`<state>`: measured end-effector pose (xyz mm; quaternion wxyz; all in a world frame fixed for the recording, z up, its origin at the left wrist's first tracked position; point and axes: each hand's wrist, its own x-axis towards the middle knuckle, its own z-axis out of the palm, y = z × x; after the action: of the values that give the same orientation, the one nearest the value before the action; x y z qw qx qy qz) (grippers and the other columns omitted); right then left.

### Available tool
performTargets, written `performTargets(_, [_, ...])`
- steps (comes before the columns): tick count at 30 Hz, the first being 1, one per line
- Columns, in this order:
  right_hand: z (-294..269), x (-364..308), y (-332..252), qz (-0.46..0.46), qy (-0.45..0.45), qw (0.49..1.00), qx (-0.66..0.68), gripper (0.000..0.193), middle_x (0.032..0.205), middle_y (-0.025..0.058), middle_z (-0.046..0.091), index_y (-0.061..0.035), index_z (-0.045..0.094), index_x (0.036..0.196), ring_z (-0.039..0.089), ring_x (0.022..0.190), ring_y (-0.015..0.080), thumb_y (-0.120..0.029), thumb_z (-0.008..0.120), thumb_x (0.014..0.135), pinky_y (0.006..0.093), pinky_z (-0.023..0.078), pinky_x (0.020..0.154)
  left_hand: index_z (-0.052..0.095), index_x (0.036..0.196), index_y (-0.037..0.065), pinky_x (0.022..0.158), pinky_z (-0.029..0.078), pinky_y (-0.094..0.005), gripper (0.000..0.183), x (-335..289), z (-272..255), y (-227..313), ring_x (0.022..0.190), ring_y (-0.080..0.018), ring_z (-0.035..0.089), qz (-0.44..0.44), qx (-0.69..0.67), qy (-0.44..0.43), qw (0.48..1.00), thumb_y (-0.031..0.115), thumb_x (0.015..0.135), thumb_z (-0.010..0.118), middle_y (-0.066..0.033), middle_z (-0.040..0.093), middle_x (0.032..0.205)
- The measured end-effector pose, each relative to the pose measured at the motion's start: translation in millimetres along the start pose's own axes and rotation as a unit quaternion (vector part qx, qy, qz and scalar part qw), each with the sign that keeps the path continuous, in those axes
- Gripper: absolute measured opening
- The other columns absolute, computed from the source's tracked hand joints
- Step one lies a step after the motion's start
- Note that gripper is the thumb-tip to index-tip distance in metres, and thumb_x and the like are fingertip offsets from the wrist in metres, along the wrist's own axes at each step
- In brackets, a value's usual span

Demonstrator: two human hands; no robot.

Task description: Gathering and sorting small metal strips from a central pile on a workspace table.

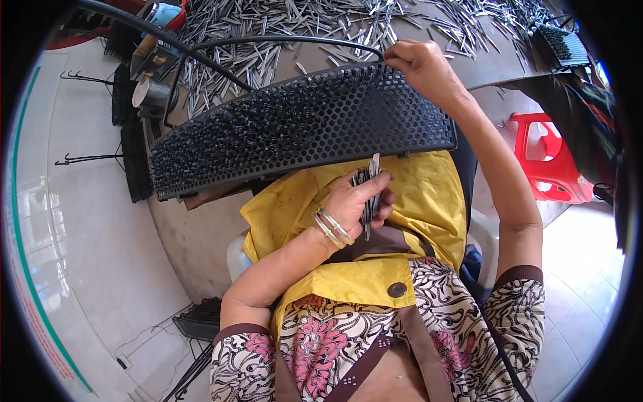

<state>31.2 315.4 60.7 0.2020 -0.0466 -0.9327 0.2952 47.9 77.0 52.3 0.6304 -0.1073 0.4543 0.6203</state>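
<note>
A bundle of thin metal strips (368,224) is gripped in my left hand (347,203), low in front of my yellow apron. Their ends stick out above and below the fingers. Ahead of it lies a long black rack (408,120) with a grid of round holes, tilted across my lap and the table edge. Many dark pieces stand in its left and middle holes; toward the right the holes look bare. My right hand (425,67) is pinched at the rack's far edge, right of the middle. Whatever its fingertips hold there is hidden.
Loose metal strips (234,63) lie heaped over the table beyond the rack. A metal cup (151,94) is at the left and a second rack (561,45) at the far right. A red stool (549,161) stands on the right; dark racks with hooks (130,161) lean at left.
</note>
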Motion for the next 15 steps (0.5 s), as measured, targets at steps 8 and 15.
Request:
performTargets(8, [5.7, -3.5, 8.5, 0.021, 0.026, 0.998, -0.047, 0.012, 0.078, 0.0167, 0.06, 0.0021, 0.06, 0.085, 0.059, 0.07, 0.0304, -0.006, 0.058, 0.076, 0.0319, 0.046, 0.062, 0.053, 0.096, 0.004, 0.038, 0.028, -0.0209, 0.021, 4.0, -0.2, 9.5, 0.05, -0.0119, 0.045, 0.039, -0.019, -0.062, 0.997, 0.022, 0.085, 0.054, -0.0055, 0.05, 0.069])
performTargets(15, [5.1, -41.6, -26.7, 0.022, 0.11, 0.993, 0.026, 0.02, 0.075, 0.0107, 0.061, 0.0024, 0.059, 0.094, 0.059, 0.065, 0.0178, -0.01, 0.06, 0.078, 0.0262, 0.046, 0.06, 0.057, 0.092, 0.001, 0.036, 0.029, -0.0219, 0.015, 5.4, 4.4, 19.3, 0.05, -0.0147, 0.048, 0.067, -0.064, -0.067, 0.993, 0.009, 0.08, 0.051, -0.0076, 0.052, 0.068])
